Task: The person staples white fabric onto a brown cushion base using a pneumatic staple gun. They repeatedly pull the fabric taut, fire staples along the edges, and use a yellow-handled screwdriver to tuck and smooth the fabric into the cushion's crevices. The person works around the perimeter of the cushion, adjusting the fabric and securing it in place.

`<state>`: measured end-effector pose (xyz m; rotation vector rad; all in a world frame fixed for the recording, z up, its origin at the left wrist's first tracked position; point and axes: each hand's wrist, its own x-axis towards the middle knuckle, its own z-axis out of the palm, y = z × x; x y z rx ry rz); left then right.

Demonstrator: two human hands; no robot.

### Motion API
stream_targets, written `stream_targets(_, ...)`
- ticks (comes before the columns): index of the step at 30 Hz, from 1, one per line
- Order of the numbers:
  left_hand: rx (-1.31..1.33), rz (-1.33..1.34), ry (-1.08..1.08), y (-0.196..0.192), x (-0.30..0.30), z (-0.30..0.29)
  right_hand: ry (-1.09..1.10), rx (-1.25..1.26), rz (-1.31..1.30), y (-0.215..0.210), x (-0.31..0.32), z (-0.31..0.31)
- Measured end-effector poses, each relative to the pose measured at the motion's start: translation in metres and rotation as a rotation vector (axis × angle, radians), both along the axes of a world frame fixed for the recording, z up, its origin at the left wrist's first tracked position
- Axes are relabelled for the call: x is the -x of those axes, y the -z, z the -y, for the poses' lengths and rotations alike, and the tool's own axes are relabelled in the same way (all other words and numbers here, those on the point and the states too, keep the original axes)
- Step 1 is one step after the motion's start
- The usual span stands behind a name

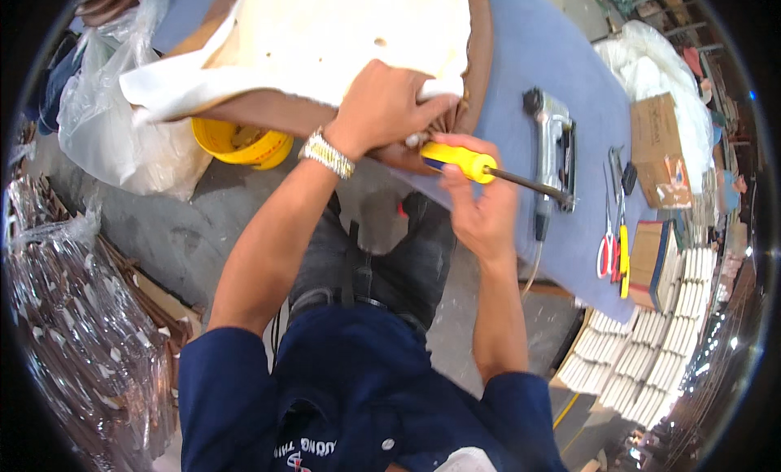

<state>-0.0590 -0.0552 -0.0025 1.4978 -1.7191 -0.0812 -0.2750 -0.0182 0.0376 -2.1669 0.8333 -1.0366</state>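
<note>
My left hand [389, 106] presses down on the edge of a cream fabric panel [325, 32] that lies over a brown board [480, 57] on the blue table [537, 57]. A metal watch sits on that wrist. My right hand [480, 203] grips a screwdriver [480, 167] by its yellow handle. The dark shaft points right, toward the grey staple gun [555, 146]. The handle's butt end sits right by the brown edge under my left hand.
Red-handled scissors [606, 244] and a yellow tool [624, 256] lie at the table's right edge beside cardboard boxes [659, 146]. Stacked white pieces [643, 350] fill a crate below. A yellow bucket [240, 142] and clear plastic bags [122, 122] stand on the floor at left.
</note>
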Motion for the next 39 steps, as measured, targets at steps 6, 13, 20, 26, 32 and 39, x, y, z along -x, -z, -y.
stream_targets(6, -0.012, -0.032, -0.027, -0.002, 0.004, -0.005, 0.119, 0.245, 0.103, -0.023, 0.003, 0.027)
stream_targets(13, -0.12, -0.099, 0.004, -0.016, 0.004, -0.016, 0.161, -0.237, 0.318, 0.025, 0.023, 0.059)
stream_targets(20, 0.029, -0.054, -0.092, -0.013, -0.032, -0.1, 0.346, -0.241, 0.031, 0.067, 0.067, 0.135)
stream_targets(26, 0.102, -0.3, -0.694, 0.005, -0.122, -0.192, 0.462, -0.235, 0.143, 0.116, 0.132, 0.264)
stream_targets(32, 0.358, -1.175, -0.903, 0.07, -0.108, -0.25, 0.548, -0.318, 0.093, 0.11, 0.171, 0.324)
stream_targets(39, 0.293, -1.548, -0.497, 0.07, -0.026, -0.226, 0.566, 0.152, -0.871, 0.05, 0.136, 0.265)
